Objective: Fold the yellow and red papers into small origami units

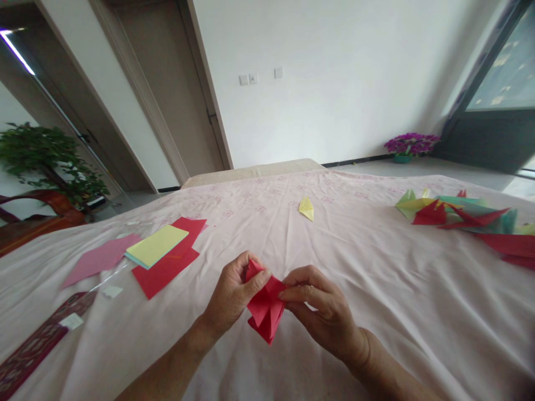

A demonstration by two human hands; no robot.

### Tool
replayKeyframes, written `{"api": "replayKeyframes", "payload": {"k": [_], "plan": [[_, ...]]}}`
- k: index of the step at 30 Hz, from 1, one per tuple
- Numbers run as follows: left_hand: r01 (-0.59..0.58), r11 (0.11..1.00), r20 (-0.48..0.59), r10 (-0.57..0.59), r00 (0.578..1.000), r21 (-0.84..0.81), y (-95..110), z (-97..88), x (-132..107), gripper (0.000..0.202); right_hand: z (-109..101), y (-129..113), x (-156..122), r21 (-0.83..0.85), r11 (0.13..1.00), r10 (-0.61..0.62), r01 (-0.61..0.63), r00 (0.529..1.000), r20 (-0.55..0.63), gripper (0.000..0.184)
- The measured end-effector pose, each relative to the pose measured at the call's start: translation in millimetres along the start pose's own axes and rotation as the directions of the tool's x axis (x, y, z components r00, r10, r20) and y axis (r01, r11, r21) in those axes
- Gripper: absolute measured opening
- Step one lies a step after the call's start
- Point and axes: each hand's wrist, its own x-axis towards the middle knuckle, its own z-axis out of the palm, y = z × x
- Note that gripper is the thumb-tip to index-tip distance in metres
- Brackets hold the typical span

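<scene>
Between my two hands is a piece of red folded paper (267,303), creased into pointed flaps, one of which hangs toward me. My left hand (234,292) pinches its upper left part, thumb on top and fingers behind. At its right edge, the thumb and fingertips of my right hand (317,303) are closed on the paper. Beyond the hands, a small yellow folded paper piece (306,209) lies on the pink cloth (259,228).
To the left lie yellow sheets (161,245), red sheets (165,273) and a pink sheet (98,259). A dark red patterned strip (37,342) is at the near left. Several folded paper shapes (451,211) in red, green and yellow sit at the right.
</scene>
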Motion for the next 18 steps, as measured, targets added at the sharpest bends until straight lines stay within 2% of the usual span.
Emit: {"api": "replayKeyframes", "payload": {"k": [8,12,15,18], "plan": [[-0.046,0.997,0.005,0.047,0.999,-0.054,8.9,-3.2,-2.7,0.03,-6.2,-4.2,-5.4,-0.199,0.967,-0.166,0.16,0.986,-0.011,0.024],[-0.012,0.997,-0.007,0.012,1.0,-0.072,5.5,-3.6,-6.0,0.03,-9.7,-6.4,-6.8,-0.224,0.955,-0.2,0.195,0.98,0.0,0.025],[0.047,0.97,0.102,-0.023,0.994,-0.238,-0.1,-5.8,-4.5,0.039,-8.7,-6.7,-6.9,-0.214,0.962,-0.171,0.167,0.985,0.003,0.024],[0.136,0.89,0.283,-0.008,0.959,-0.435,-6.9,-13.2,1.7,0.071,-4.6,-6.6,-5.3,-0.154,0.987,-0.063,0.05,0.995,-0.078,0.021]]}}
